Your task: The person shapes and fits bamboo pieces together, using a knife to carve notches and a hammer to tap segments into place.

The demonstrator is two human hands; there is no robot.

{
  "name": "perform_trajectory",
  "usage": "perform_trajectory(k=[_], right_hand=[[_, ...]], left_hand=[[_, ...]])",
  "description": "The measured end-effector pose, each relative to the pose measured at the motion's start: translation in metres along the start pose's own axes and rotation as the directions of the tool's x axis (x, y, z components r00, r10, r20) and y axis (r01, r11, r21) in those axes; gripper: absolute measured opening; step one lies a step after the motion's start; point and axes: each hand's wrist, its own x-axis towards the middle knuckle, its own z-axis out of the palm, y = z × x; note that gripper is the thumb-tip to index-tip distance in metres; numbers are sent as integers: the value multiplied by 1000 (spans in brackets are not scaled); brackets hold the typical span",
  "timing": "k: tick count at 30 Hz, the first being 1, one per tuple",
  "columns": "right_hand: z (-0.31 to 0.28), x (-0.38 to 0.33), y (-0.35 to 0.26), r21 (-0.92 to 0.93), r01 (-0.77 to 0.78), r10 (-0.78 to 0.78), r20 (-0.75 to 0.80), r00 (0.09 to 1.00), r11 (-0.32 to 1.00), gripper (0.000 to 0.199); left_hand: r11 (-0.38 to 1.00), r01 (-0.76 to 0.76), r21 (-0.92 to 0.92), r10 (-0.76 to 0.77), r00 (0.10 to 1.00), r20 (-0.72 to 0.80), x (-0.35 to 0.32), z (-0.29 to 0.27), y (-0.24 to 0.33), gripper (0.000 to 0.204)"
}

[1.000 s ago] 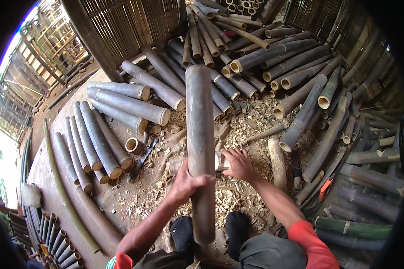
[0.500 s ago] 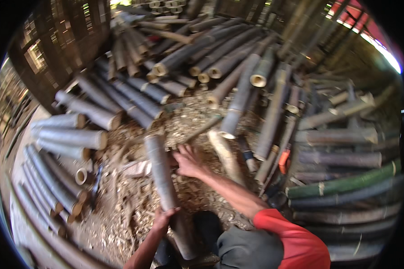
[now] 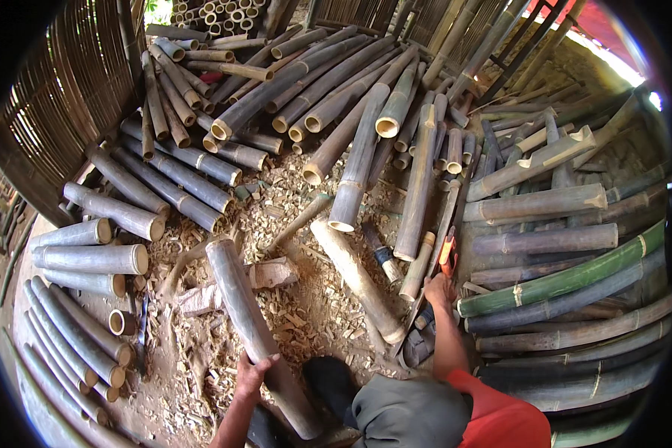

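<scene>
My left hand (image 3: pixel 256 367) is closed around the lower part of a grey bamboo tube (image 3: pixel 239 299), which slants across in front of me. Its upper end is by a pale, rough-hewn log (image 3: pixel 272 273) on the ground. Out to the right, my right hand (image 3: pixel 440 291) is at the lower end of an orange handle (image 3: pixel 447 255), which looks like a saw's. The fingers there are partly hidden, so their grip does not show. A stripped, pale bamboo length (image 3: pixel 360 280) lies between the two hands.
Dark bamboo tubes (image 3: pixel 358 172) spread in a fan at the back. More are stacked at the right, among them a green pole (image 3: pixel 560 280). Grey tubes (image 3: pixel 89 259) lie at the left, beside a short bamboo ring (image 3: pixel 122 322) and a blade (image 3: pixel 142 328). Wood chips (image 3: pixel 299 328) cover the ground.
My right hand has gone from beside the bamboo tube over to the orange handle at the right. My left hand still holds the tube. The whole view has shifted slightly.
</scene>
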Motion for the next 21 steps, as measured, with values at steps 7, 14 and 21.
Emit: perform_trajectory(k=[7, 14, 21], right_hand=[[56, -3, 36, 223, 15, -2, -59, 998, 975, 37], [65, -10, 35, 920, 2, 78, -35, 996, 393, 26], [-23, -210, -108, 996, -82, -500, 59, 864, -24, 24]], left_hand=[[995, 77, -67, -70, 992, 109, 0, -8, 6, 77], [875, -184, 448, 339, 893, -297, -3, -7, 11, 67], [791, -562, 242, 549, 826, 127, -18, 54, 146, 73]])
